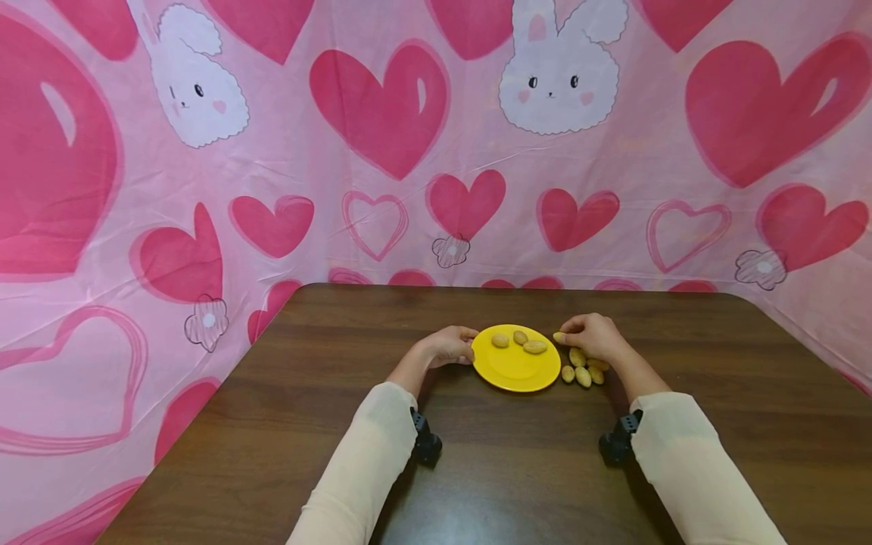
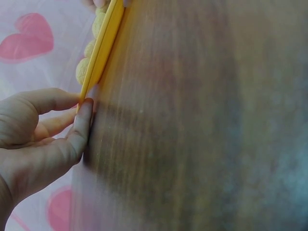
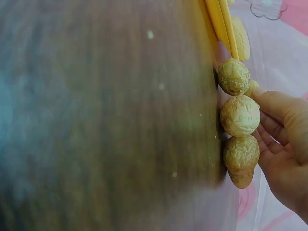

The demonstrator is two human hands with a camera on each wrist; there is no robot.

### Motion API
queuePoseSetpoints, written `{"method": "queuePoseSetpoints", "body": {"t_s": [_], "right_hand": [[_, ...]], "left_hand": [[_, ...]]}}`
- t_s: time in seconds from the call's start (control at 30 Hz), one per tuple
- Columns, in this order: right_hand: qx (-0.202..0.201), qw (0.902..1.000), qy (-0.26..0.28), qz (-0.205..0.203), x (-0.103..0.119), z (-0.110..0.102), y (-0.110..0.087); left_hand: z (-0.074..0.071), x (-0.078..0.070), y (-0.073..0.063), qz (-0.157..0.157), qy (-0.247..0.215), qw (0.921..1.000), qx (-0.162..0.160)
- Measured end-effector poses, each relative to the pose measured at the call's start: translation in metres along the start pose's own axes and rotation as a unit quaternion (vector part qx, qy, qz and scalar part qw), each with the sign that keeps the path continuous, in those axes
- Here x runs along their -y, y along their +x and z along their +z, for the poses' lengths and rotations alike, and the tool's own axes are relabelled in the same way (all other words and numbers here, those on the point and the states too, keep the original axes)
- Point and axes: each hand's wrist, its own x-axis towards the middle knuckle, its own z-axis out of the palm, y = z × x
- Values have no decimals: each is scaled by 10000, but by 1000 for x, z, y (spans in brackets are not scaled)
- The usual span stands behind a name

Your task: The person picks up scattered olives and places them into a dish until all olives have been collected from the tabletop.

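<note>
A round yellow plate [image 1: 516, 372] lies on the wooden table, bearing three small potatoes with wrinkled yellow-brown skin, one of them a longer potato [image 1: 535, 347]. At its left edge my left hand [image 1: 450, 347] pinches the rim between thumb and fingers, as the left wrist view shows. Just off the plate's right edge, my right hand [image 1: 594, 337] holds a small potato [image 1: 559, 337] at its fingertips. Several more potatoes [image 1: 583, 376] lie grouped under and in front of that hand, which partly hides some. In the right wrist view a nearer potato [image 3: 240, 115] overlaps the held one.
The brown wooden table [image 1: 504, 469] extends around the plate, its far edge meeting a pink cloth [image 1: 381, 159] printed with hearts and rabbits. Black wrist cameras [image 1: 427, 440] sit on both forearms, over cream sleeves.
</note>
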Motion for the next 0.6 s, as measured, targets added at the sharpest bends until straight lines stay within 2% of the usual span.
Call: {"method": "queuePoseSetpoints", "body": {"t_s": [0.6], "right_hand": [[-172,9997,158,-66,12,3,-1]], "left_hand": [[1,-1,0,-13,53,10000,-32]]}}
